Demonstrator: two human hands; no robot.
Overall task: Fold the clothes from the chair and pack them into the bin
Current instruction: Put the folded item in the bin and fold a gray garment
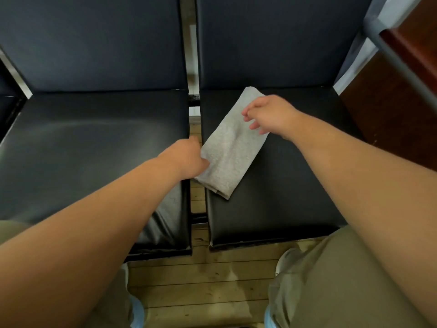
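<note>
Cloth (230, 150), grey and folded into a long narrow strip, lies slantwise just right of the frame's centre on the seat of the right-hand chair (283, 185). Its lower left corner reaches over the gap between the two seats. The left grip (189, 157) pinches that lower left edge, thumb on top and fingers hidden beneath. The right grip (269, 114) hangs over the strip's upper end with fingers loosely spread, holding nothing that shows (whether the tips brush the fabric cannot be told). The step in hand looks like a last fold, end to end. It would pay to take the upper end with the right, carry it down onto the lower end and square the edges before pressing flat, while the left pins the near edge against sliding off the slick black seat into the gap. Soft jersey like this will likely sag if lifted by one corner, so a hand under the fold should help. The left-hand chair (94, 150) stands beside, wooden floor (201, 280) at the bottom; the bin is not in view.
</note>
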